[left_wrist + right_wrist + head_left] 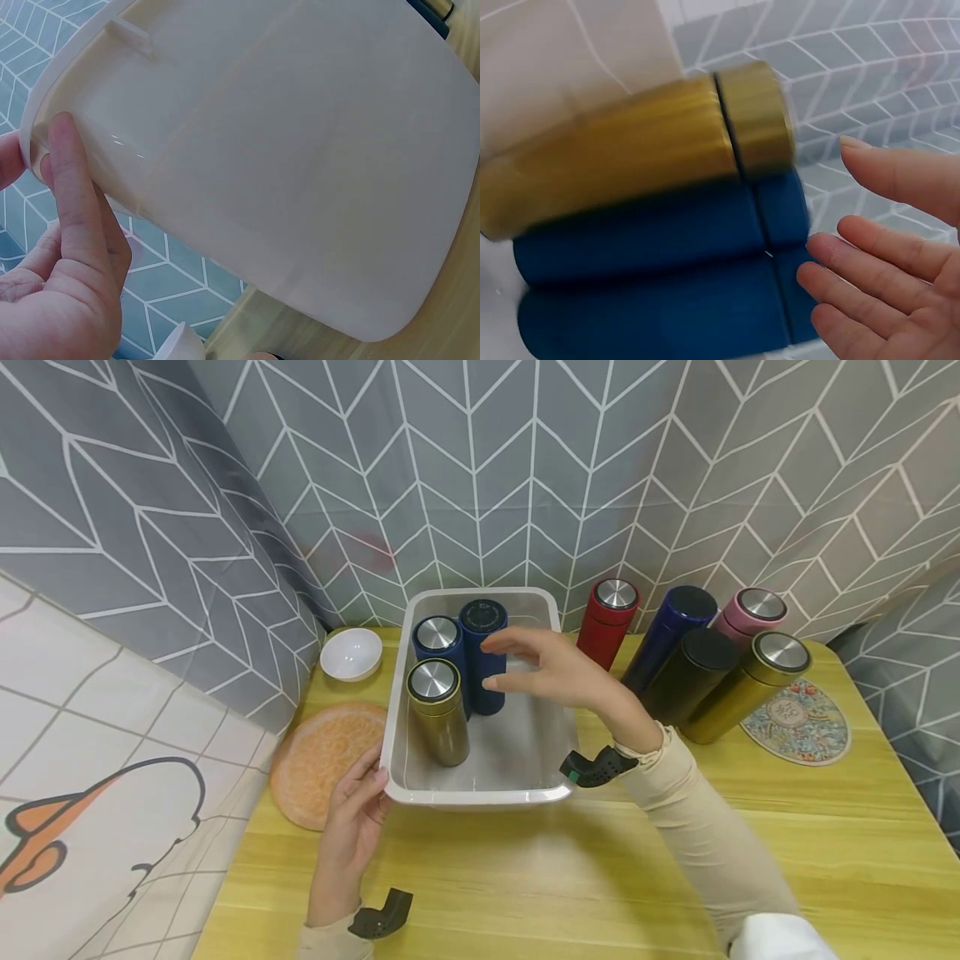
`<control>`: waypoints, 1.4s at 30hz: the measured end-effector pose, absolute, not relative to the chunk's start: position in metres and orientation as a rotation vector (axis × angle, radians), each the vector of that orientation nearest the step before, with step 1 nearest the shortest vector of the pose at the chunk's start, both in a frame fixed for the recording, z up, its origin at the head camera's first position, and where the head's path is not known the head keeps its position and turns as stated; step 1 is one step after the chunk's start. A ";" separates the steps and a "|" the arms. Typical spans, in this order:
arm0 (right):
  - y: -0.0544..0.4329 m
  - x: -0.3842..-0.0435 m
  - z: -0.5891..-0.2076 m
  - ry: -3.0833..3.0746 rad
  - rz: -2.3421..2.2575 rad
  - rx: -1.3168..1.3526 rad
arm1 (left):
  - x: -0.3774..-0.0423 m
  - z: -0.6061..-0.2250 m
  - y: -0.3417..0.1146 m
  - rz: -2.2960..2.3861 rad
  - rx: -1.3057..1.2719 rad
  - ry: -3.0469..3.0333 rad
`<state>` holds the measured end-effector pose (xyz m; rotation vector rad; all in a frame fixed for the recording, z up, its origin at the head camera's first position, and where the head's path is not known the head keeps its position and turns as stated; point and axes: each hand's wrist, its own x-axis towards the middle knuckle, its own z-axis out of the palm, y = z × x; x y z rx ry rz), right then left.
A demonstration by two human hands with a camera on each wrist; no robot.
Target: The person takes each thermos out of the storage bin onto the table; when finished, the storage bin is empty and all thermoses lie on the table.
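A white plastic bin (517,752) holds three upright thermos bottles. One is a gold thermos (442,727) at the front left; behind it are a blue thermos (442,647) with a silver-topped lid and a taller blue thermos (487,677) with a dark lid. My left hand (356,806) pinches the bin's front left rim, thumb on one side and fingers against the outer wall (225,150). Over the bin, my right hand (555,668) has its thumb and fingers spread and holds nothing. Its fingertips are close to the lid end of the blue bottles (652,307).
Right of the bin stand a red thermos (609,622), a dark blue thermos (667,635), a black thermos (690,677), a pink thermos (738,622) and another gold thermos (738,693). A patterned round mat (806,727) lies beside them. At left are a white bowl (351,654) and an orange round mat (315,768).
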<state>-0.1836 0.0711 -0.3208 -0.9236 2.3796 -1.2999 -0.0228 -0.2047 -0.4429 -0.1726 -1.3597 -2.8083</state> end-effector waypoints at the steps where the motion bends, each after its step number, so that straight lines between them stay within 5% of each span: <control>1: 0.067 -0.184 -0.322 2.367 -1.302 -0.932 | -0.023 -0.443 -0.205 -2.808 -0.171 -1.361; 42: 0.013 -0.176 -0.338 2.377 -1.261 -0.915 | -0.024 -0.444 -0.206 -2.821 -0.190 -1.339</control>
